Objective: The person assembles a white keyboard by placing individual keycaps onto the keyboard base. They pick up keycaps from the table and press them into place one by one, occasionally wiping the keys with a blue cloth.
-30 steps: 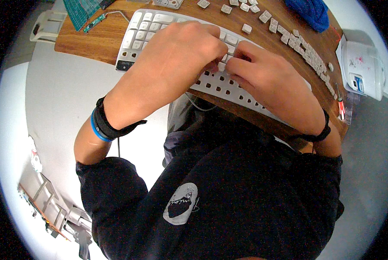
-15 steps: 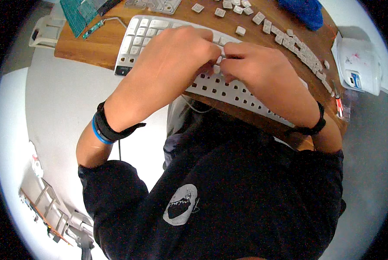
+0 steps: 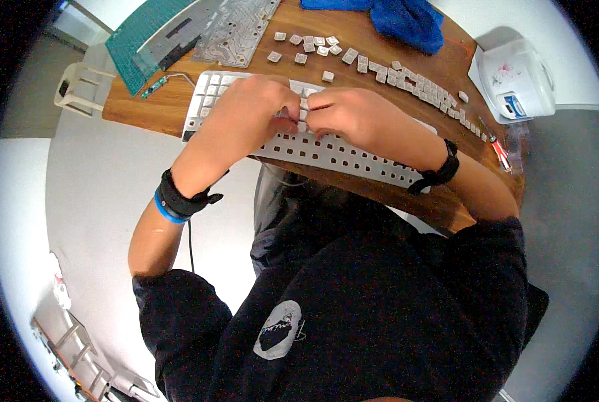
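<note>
A white keyboard (image 3: 321, 155) lies along the table's near edge. White keycaps (image 3: 209, 100) cover its left part, while small square holes line the near and right parts. My left hand (image 3: 252, 107) rests over its middle, fingers curled down and closed. Close beside it, my right hand (image 3: 356, 117) is bent with its fingertips drawn together on the same spot. A keycap (image 3: 303, 126) shows between the two hands. Whatever either set of fingertips grips is hidden. Loose keycaps (image 3: 413, 84) lie in rows and scattered beyond the keyboard.
Back left are a green cutting mat (image 3: 126, 57), a grey metal plate (image 3: 179, 33) and a clear printed-circuit sheet (image 3: 236, 33). A blue cloth (image 3: 406, 23) lies at the back. Rightward are a red-handled screwdriver (image 3: 500, 153) and a white plastic container (image 3: 520, 80).
The whole view has shifted, so the table sits lower and more of the mat and circuit sheet shows. Both hands stay at the keyboard's middle, fingers still closed.
</note>
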`<state>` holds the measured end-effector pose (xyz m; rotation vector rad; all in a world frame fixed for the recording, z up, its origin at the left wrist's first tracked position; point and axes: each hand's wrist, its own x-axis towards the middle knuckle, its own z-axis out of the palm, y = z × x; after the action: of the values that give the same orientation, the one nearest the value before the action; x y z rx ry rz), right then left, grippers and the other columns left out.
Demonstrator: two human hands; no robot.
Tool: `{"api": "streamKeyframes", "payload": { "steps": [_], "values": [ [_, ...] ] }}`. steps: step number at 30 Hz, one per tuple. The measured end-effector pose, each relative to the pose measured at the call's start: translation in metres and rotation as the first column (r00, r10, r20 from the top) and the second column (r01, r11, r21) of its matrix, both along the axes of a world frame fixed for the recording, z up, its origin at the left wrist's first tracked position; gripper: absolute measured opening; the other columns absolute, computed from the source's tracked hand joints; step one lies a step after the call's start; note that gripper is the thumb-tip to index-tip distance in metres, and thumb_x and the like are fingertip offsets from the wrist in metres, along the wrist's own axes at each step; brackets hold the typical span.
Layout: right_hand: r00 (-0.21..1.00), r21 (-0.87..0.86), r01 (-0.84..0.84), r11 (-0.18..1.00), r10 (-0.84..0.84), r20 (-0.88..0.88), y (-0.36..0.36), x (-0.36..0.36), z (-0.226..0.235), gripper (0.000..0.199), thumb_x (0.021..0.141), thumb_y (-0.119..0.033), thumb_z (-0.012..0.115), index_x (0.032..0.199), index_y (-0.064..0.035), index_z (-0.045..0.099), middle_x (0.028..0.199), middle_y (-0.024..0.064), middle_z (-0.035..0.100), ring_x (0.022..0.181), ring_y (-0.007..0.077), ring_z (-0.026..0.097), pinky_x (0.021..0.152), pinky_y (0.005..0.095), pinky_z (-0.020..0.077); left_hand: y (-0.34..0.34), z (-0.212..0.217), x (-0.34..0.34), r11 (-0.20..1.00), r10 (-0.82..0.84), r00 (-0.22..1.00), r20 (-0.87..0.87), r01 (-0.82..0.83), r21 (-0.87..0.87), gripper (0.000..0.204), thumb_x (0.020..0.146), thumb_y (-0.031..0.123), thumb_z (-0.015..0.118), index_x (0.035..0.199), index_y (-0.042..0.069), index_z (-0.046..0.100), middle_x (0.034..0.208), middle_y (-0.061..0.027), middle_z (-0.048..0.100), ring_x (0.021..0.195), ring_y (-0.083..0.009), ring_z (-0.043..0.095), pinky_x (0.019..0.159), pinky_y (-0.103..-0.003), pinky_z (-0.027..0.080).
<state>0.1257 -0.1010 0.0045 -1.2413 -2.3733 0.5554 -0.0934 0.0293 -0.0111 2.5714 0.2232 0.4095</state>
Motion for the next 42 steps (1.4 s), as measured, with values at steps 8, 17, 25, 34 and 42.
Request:
{"api": "streamKeyframes", "payload": {
  "steps": [8, 17, 25, 34, 42],
  "values": [
    [0.995, -0.043, 0.093, 0.995, -0.095, -0.035, -0.007, 0.003, -0.011, 0.014, 0.096, -0.016, 0.072, 0.103, -0.0041, 0.068, 0.103, 0.0187, 0.067, 0.096, 0.0434, 0.068, 0.083, 0.0514, 0.0559, 0.002, -0.013, 0.0, 0.999, -0.002, 0.998, 0.065, -0.001, 0.047, 0.014, 0.08, 0.007, 0.087, 0.089, 0.008, 0.078, 0.089, -0.0117, 0.075, 0.09, -0.0371, 0.073, 0.079, -0.047, 0.057],
    [0.984, -0.061, 0.172, 0.983, -0.175, -0.039, -0.007, -0.007, -0.011, 0.02, 0.09, -0.012, 0.076, 0.107, -0.0053, 0.069, 0.103, 0.0178, 0.069, 0.095, 0.0428, 0.07, 0.082, 0.0511, 0.0584, -0.001, -0.009, -0.002, 0.998, 0.01, 0.998, 0.066, -0.013, 0.056, 0.012, 0.082, 0.01, 0.086, 0.091, 0.01, 0.078, 0.089, -0.0102, 0.075, 0.091, -0.036, 0.075, 0.079, -0.046, 0.058],
    [0.982, -0.144, 0.178, 0.973, -0.184, -0.033, -0.007, -0.004, -0.007, 0.025, 0.089, -0.01, 0.077, 0.114, -0.0055, 0.072, 0.107, 0.0191, 0.071, 0.096, 0.0426, 0.072, 0.084, 0.05, 0.0603, -0.01, 0.003, -0.004, 0.995, 0.08, 0.997, -0.004, -0.079, 0.058, 0.01, 0.082, 0.01, 0.086, 0.086, 0.008, 0.079, 0.087, -0.011, 0.074, 0.093, -0.0362, 0.074, 0.08, -0.048, 0.058],
    [0.956, -0.222, 0.257, 0.94, -0.281, -0.084, -0.011, 0.003, -0.003, 0.027, 0.087, -0.009, 0.082, 0.108, -0.0023, 0.067, 0.101, 0.0175, 0.072, 0.095, 0.0379, 0.074, 0.083, 0.0478, 0.0606, -0.007, 0.002, -0.004, 0.996, 0.062, 0.998, -0.014, -0.061, 0.063, 0.007, 0.084, 0.009, 0.081, 0.089, 0.007, 0.076, 0.093, -0.0103, 0.071, 0.091, -0.0366, 0.074, 0.078, -0.048, 0.058],
    [0.972, -0.091, 0.234, 0.968, -0.231, 0.035, -0.012, -0.005, -0.001, 0.024, 0.089, -0.004, 0.081, 0.107, -0.0042, 0.065, 0.102, 0.0147, 0.069, 0.09, 0.0332, 0.075, 0.077, 0.0438, 0.061, -0.008, 0.001, -0.004, 0.995, 0.077, 0.996, -0.034, -0.074, 0.072, 0.006, 0.085, 0.008, 0.08, 0.089, 0.007, 0.076, 0.093, -0.0099, 0.071, 0.095, -0.0362, 0.073, 0.08, -0.048, 0.058]
  ]
}}
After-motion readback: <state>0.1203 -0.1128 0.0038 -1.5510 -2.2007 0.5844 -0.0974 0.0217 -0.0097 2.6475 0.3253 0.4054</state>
